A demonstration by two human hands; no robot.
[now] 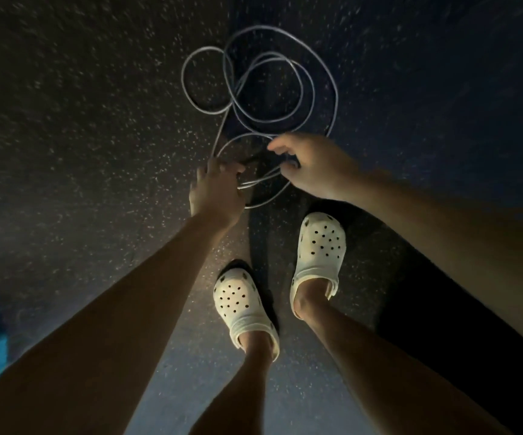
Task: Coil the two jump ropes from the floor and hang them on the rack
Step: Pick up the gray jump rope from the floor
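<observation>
Both bare forearms reach down from the near edge of view; pale perforated clogs (320, 246) stand on the speckled dark floor (81, 120). Fingers of the left hand (216, 189) are curled round several gathered strands of the jump rope (337, 95). The right hand (313, 167) has its fingers (287, 167) bent onto the same bundle just beside it, thumb lifted apart. Beyond the hands the rest of the rope lies on the floor in loose overlapping loops, ahead of the feet. Judgement: coiling of the first rope has barely begun, with most of it uncollected. Second rope not distinguishable; rack not in view. Hanging remains for both.
</observation>
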